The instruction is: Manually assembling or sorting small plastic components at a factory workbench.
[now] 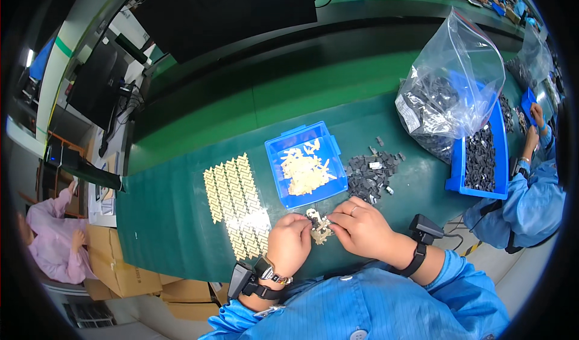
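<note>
Close together in front of my body, both hands have their fingertips pinched. My left hand (288, 247) pinches at a small dark plastic part (314, 222). Across from it my right hand (363, 226) is closed too, thumb against fingers, and what it holds is too small to make out. Several small cream plastic pieces (321, 237) lie on the table under and between the fingertips. Just beyond the hands stands a blue bin (288, 202) with loose cream pieces (304, 171) in it. Right of the bin lies a loose pile of dark grey parts (368, 176).
Cream pieces lie in neat rows (236, 204) left of the bin on the green table (163, 219). At right, a clear bag of dark parts (434, 104) leans on a blue bin (476, 191) full of dark parts. A co-worker's blue sleeve (525, 201) is beyond.
</note>
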Demonstrator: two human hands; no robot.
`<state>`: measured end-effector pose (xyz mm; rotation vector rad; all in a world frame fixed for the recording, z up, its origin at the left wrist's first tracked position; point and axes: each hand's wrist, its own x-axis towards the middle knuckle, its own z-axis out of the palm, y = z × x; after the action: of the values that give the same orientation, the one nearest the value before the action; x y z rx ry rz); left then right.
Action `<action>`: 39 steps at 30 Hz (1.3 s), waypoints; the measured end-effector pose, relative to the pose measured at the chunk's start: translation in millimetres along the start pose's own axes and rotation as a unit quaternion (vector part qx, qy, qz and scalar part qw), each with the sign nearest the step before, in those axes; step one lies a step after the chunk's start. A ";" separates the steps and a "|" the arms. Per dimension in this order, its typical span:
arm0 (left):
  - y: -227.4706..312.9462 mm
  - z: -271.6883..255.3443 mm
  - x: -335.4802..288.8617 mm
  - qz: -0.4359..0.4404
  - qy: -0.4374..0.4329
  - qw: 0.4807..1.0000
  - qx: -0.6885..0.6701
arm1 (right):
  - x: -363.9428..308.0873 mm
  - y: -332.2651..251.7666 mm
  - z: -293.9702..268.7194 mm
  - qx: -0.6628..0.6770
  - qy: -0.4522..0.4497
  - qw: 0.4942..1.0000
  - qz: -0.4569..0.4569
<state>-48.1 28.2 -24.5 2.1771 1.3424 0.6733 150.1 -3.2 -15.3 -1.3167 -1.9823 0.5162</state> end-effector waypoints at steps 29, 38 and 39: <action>38.4 -30.4 25.8 -0.155 0.114 0.890 -0.413 | 55.8 -21.0 -4.8 0.202 0.095 0.975 0.017; 32.1 -34.5 27.6 -0.162 0.049 0.882 -0.440 | 58.3 -20.2 -10.6 0.158 0.083 0.984 -0.019; 33.1 -33.8 27.7 -0.161 0.053 0.878 -0.447 | 58.4 -19.7 -10.6 0.158 0.083 0.984 -0.018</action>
<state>-36.7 45.3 26.2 1.1626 1.0794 1.0257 130.9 41.6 23.9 -1.0873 -1.7034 0.6518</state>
